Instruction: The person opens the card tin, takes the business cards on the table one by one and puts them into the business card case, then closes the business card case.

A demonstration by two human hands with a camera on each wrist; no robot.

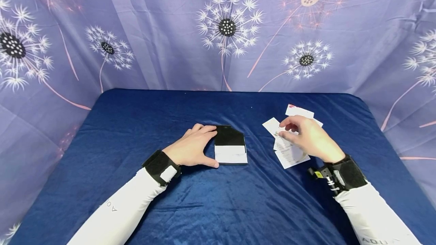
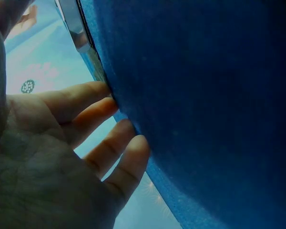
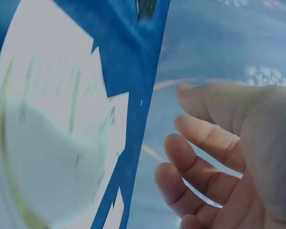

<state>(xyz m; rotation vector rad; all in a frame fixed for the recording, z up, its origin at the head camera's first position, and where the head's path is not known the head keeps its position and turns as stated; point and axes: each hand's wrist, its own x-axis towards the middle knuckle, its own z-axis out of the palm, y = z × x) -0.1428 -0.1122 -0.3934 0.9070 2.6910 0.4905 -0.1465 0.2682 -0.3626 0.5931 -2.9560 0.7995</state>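
A small black case like a card holder [image 1: 229, 135] lies on the blue cloth, with a white card or panel [image 1: 230, 154] across its near half. My left hand [image 1: 191, 147] rests at the case's left side, its index fingertip by the far corner and thumb by the near one. Fingers [image 2: 126, 160] are extended in the left wrist view. Over several scattered white cards [image 1: 292, 157] hovers my right hand [image 1: 311, 137], fingers loosely bent and a gap between thumb and index. Nothing shows between the fingers [image 3: 205, 131] in the right wrist view. The hand partly hides the cards.
Dark blue cloth [image 1: 225, 207] covers the table, its far edge ending at a purple curtain [image 1: 170, 29] with dandelion prints. A card with a red mark [image 1: 299, 111] lies farthest back in the scattered group.
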